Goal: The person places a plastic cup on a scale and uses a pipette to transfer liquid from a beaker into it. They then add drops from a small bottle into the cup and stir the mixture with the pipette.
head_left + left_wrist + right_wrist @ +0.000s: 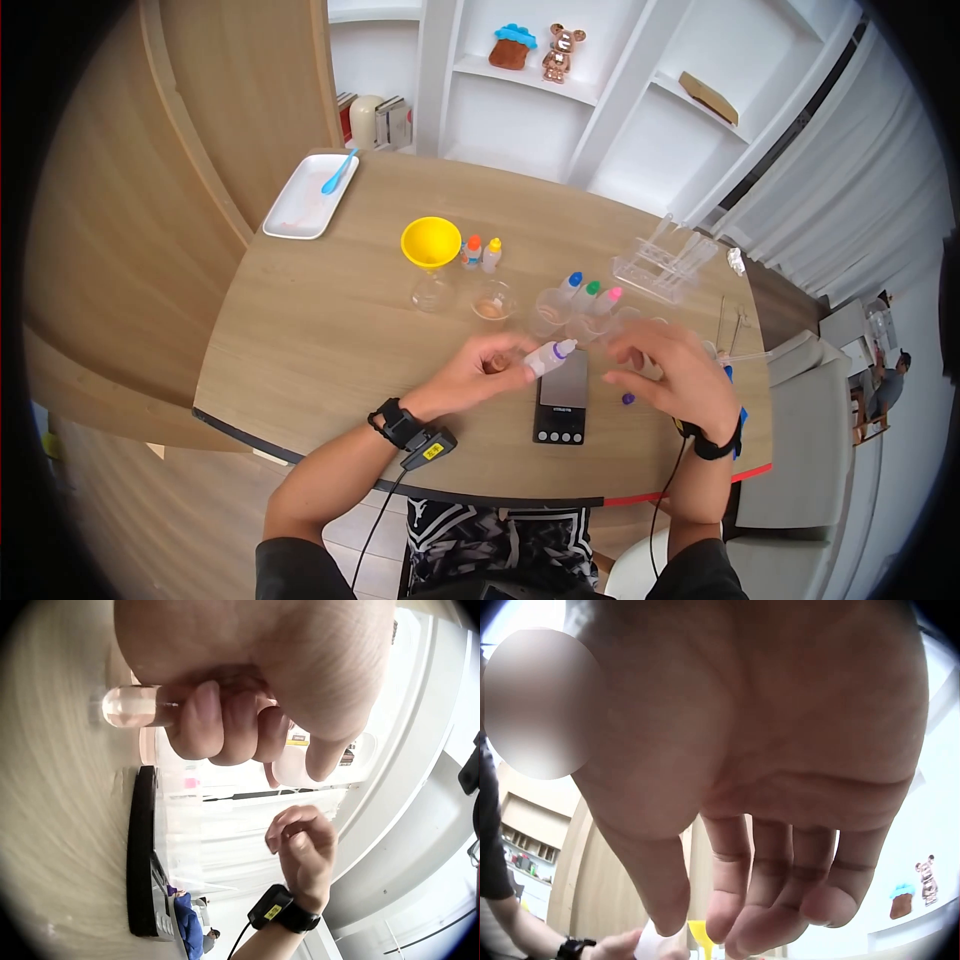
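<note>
My left hand (pixel 470 380) grips a small translucent dropper bottle (pixel 546 358) with a purple ring, its white nozzle tilted up to the right. In the left wrist view, the same hand's curled fingers also hold a glass test tube (pixel 129 706), its rounded end sticking out and pinkish inside. My right hand (pixel 690 378) hovers right of the bottle, fingers loosely bent and nothing held, as the right wrist view shows. Between and below the hands lies a black digital scale (pixel 562 400). A purple cap (pixel 628 399) sits on the table beside it.
Behind the hands stand clear cups (pixel 549 312), a shallow bowl (pixel 493 301) and bottles with blue, green and pink caps. A yellow funnel (pixel 431 241) rests in a clear vessel. A test tube rack (pixel 648 280) stands back right; a white tray (pixel 290 212) lies far left.
</note>
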Demonstrator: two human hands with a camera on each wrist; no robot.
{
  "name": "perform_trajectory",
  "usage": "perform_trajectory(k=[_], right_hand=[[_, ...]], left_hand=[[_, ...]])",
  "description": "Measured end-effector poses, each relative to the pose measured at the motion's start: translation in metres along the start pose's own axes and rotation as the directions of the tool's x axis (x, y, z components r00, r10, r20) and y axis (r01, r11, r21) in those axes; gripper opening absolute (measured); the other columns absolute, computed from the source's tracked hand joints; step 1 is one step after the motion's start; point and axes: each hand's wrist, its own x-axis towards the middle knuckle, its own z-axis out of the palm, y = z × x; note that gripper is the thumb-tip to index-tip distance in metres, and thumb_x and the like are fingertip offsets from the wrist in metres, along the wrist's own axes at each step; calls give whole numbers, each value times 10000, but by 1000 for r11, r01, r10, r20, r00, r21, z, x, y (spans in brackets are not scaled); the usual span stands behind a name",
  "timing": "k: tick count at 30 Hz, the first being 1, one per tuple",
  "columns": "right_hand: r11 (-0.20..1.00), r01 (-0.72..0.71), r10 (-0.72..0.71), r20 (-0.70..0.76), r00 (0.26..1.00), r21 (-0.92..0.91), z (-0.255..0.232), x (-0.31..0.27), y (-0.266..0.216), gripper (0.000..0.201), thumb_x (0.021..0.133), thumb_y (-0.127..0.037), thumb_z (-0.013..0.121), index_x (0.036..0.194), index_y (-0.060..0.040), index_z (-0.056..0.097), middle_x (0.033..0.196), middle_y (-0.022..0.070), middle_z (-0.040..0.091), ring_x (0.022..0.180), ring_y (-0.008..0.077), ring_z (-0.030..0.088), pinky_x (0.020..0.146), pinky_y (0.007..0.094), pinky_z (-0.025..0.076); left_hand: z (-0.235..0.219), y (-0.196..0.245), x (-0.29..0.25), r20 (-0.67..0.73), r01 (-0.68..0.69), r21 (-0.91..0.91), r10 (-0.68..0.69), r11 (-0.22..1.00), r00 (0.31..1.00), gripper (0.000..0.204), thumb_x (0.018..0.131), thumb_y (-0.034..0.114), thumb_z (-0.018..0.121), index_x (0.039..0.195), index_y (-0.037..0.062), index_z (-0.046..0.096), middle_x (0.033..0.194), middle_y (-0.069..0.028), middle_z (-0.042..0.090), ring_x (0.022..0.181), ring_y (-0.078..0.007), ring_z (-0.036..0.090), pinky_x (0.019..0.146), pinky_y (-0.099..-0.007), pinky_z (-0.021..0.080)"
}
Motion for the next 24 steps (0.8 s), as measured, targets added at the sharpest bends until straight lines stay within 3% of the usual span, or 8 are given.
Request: perform_trajectory(k=[3,6,12,15,18,21,24], right_hand=[[992,-100,102,26,994,-76,16,-33,23,280,868,-89,779,1121,-42,668,1004,145,662,871,350,684,770,442,554],[991,-118,117,-17,993,-59,48,-58,51,266,865,-55,750,1115,-35,660,1082,151,648,958,391,665,821,462,549],[984,-161,156,-60,986,-79,78,-73,71,227,880,-14,703,1101,-26,650,1087,167,641,1019,423,643,853,481,538],[983,-165,166,2,986,-81,73,-69,74,195,890,-5,694,1082,-17,657,1072,173,651,1015,421,646,853,466,541],[995,-101,101,-29,994,15,51,-56,57,166,911,-32,708,1073,-14,682,1070,171,664,1003,407,651,845,449,538],[997,60,-50,-172,984,52,15,-36,11,159,931,-77,725,1078,-21,708,1078,165,682,961,379,666,810,432,540],[993,109,-95,-252,963,44,1,-16,-16,175,933,-107,741,1088,-30,719,1066,147,694,922,360,676,771,424,541]], left_hand=[[-1,0,1,7,-24,10,24,1000,1000,251,1019,222,728,1229,87,708,733,135,436,625,13,317,552,-231,241],[2,3,1,10,-25,8,25,1000,1000,230,1020,225,727,1203,87,720,727,137,412,626,9,308,560,-232,238],[1,1,1,11,4,53,-4,999,1000,224,1022,234,724,1189,84,725,710,139,381,632,9,300,576,-232,237],[3,5,0,6,4,44,-4,999,1000,220,1021,236,727,1178,82,730,711,138,384,632,9,298,576,-233,237],[0,-1,1,31,-9,58,7,998,999,213,1022,236,726,1169,82,738,711,138,395,631,8,300,566,-234,235],[0,-8,2,38,-54,50,53,997,998,209,1027,238,721,1169,87,746,711,138,396,628,6,299,555,-233,229],[-2,-9,2,39,-51,46,49,998,998,243,1025,261,723,1201,94,746,711,136,400,624,5,298,547,-233,222]])
